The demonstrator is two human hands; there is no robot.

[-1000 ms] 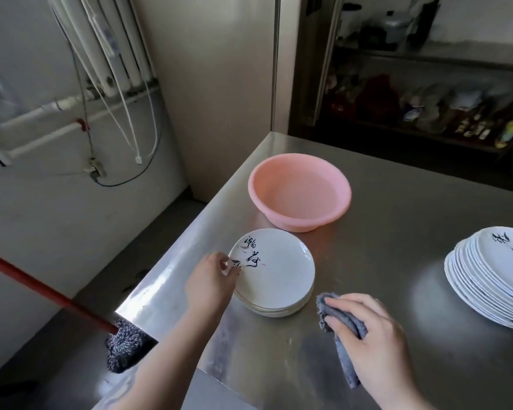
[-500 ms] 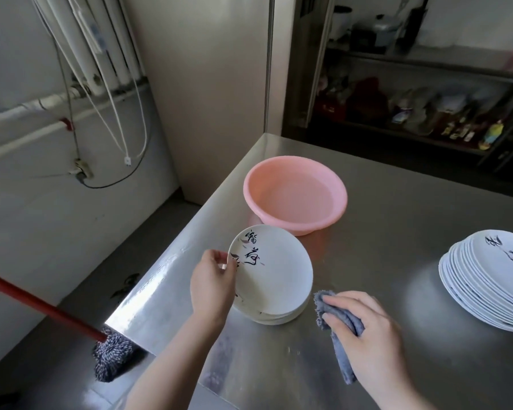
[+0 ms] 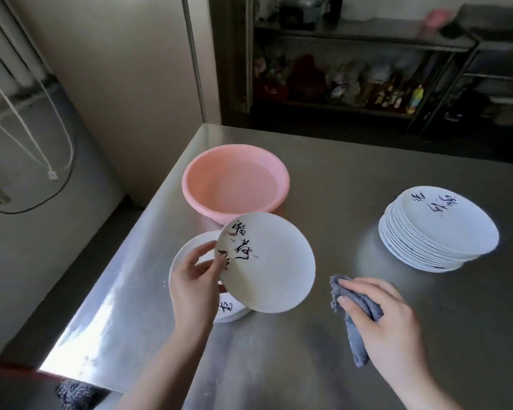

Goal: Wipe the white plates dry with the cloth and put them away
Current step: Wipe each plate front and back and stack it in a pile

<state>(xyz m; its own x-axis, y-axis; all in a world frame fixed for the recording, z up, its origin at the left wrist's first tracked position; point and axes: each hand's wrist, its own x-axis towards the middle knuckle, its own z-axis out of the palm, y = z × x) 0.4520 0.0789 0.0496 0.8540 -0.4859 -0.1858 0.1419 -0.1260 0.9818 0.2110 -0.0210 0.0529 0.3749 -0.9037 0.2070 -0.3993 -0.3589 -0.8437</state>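
The person's left hand (image 3: 194,287) holds a white plate (image 3: 274,266) by its left rim, thumb on the printed face and fingers curled behind it, so the grip is clamped on the plate. The plate is tilted, its face turned toward the camera, lifted above a short stack of plates (image 3: 187,255) on the steel surface (image 3: 338,179). The raised plate and the hand cover most of that stack; only its left rim and a bit of lettering at the near edge show, so the number of plates in it cannot be told.

The right hand (image 3: 385,324) rests on the surface near the plate's right side, its grip closed round a grey cloth (image 3: 357,321). Part of the cloth is hidden under the fingers, and a tail hangs out below them.

A taller pile of plates (image 3: 439,232) stands well apart at the right. A pink basin (image 3: 236,182) sits behind the held plate, its near wall partly covered by it. The dark shelves (image 3: 353,84) beyond are blurred and their contents unreadable. A mop head (image 3: 74,393) is cut off at the lower left.
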